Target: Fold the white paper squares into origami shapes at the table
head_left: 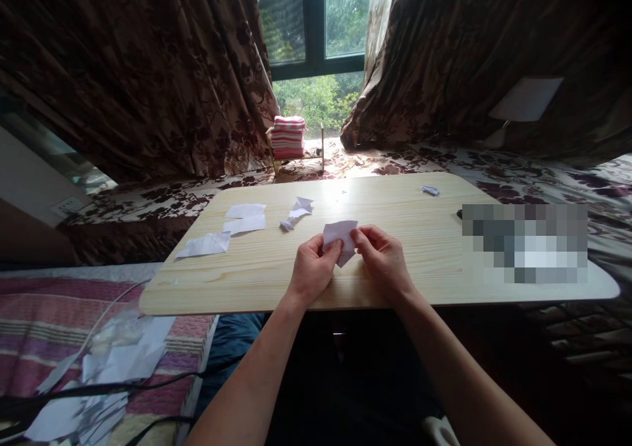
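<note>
A small folded sheet of white paper (342,234) is held up over the near side of the wooden table (266,275). My left hand (316,265) grips its left side, with the thumb pressed on its face. At the right edge, my right hand (384,258) pinches the same sheet between thumb and fingers. Just beyond my left hand lies a folded, twisted paper piece (299,210). Farther left rest several flat paper pieces, among them a creased one (205,244) and a rectangular one (245,223).
A small folded paper (430,190) lies at the table's far right. A blurred-out patch (528,245) covers the right end. Left of the table, a bed holds loose papers (131,360) and black cables (148,385). Striped folded cloths (288,136) sit on a stand by the window.
</note>
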Motion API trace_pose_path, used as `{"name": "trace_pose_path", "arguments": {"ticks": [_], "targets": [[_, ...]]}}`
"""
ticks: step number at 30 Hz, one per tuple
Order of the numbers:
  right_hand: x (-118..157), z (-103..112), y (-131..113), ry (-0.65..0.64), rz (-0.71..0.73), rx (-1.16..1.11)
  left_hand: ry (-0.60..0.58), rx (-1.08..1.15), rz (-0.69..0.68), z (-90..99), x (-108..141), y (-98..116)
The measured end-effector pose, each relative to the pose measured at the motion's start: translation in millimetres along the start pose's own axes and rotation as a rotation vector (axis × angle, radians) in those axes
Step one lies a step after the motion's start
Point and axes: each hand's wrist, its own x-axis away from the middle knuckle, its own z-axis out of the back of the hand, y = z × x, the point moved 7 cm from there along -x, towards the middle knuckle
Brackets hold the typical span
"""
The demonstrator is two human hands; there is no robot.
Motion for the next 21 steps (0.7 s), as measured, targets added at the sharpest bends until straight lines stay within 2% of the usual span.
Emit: {"name": "trace_pose_path", "arguments": {"ticks": [21], "targets": [[-0.2, 4.0, -2.9, 0.052, 0.024, 0.015, 0.048, 0.075, 0.007, 0.3, -1.2, 1.8]]}}
